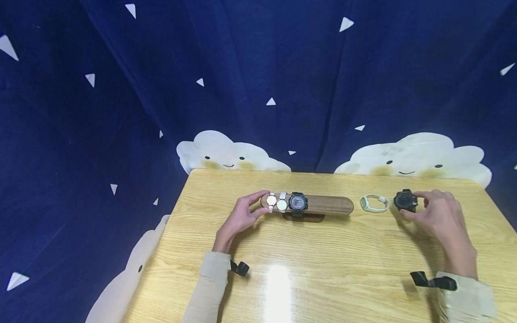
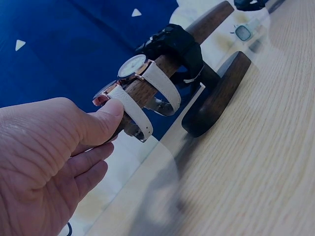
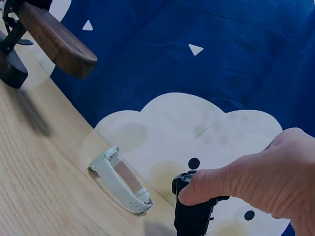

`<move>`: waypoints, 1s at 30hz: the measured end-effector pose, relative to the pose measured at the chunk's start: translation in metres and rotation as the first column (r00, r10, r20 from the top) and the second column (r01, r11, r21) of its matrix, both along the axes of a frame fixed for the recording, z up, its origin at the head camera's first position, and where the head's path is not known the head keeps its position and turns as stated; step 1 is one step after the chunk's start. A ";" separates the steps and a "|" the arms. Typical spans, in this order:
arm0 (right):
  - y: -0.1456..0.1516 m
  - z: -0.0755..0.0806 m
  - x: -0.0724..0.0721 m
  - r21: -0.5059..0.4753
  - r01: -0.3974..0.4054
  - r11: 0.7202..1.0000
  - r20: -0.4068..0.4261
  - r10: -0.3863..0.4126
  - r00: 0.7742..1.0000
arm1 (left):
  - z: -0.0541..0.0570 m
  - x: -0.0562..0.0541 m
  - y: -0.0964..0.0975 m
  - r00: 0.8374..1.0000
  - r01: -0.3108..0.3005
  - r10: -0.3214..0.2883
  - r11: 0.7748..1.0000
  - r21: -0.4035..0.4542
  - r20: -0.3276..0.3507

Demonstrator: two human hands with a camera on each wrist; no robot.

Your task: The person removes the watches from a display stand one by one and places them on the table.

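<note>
A dark wooden watch stand (image 1: pixel 329 204) bears a white-strapped watch (image 1: pixel 271 200) at its left end, a second white-strapped watch (image 1: pixel 282 205) beside it, then a chunky black watch (image 1: pixel 298 203). My left hand (image 1: pixel 243 214) pinches the end watch, thumb at its strap near the case in the left wrist view, with the index finger partly hidden behind. To the right, my right hand (image 1: pixel 440 213) holds another black watch (image 3: pixel 193 209) between thumb and fingers, its strap hanging down in the right wrist view. A pale mint watch (image 3: pixel 120 182) lies on its side between the stand and that hand.
Everything is on a light wooden table (image 1: pixel 323 260). A dark blue curtain (image 1: pixel 258 89) with white triangles and smiling clouds hangs along the table's back edge. Black straps (image 1: pixel 434 281) are at both sleeve cuffs.
</note>
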State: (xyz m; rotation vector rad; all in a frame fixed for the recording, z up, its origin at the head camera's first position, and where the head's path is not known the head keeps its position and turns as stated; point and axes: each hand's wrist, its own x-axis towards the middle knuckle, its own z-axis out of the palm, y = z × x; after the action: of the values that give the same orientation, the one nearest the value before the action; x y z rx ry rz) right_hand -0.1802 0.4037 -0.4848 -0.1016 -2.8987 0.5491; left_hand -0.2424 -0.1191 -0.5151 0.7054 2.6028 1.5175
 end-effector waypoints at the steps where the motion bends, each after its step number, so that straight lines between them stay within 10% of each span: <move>1: 0.000 0.000 0.000 0.005 0.003 1.000 0.001 -0.003 1.000 | 0.000 0.000 0.000 1.000 0.000 0.000 1.000 -0.001 0.002; 30: 0.002 -0.011 -0.005 0.095 0.017 0.995 0.021 -0.019 1.000 | 0.000 0.000 0.000 0.999 -0.009 0.009 1.000 0.008 0.040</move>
State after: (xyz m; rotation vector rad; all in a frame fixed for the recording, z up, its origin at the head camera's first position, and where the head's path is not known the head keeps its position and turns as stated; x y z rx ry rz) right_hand -0.1854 0.4060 -0.4961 -0.1211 -2.9360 0.4084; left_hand -0.2427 -0.1192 -0.5150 0.6579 2.5753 1.5298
